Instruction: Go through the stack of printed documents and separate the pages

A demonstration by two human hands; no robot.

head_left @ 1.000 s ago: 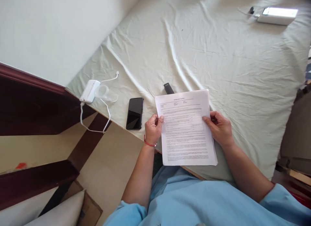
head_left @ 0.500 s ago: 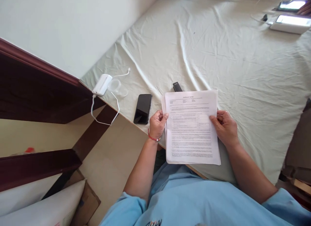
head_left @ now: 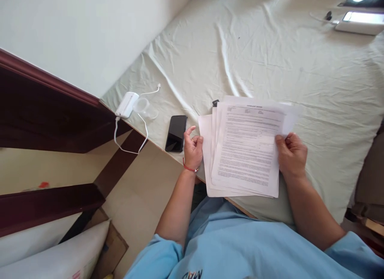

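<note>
The fingers of the right hand [head_left: 292, 155] are pinched on the right edge of a fanned stack of white printed paper sheets [head_left: 247, 147]. The left hand [head_left: 193, 147] is loosely curled, fingers apart, just beside the stack's left edge; touch cannot be told. About four sheets are seen. The print is too small to be read. The long side of the sheets points away from the person, over the wrinkled pale green bedsheet [head_left: 270, 59]. One black phone [head_left: 176, 133] is seen near the left hand.
</note>
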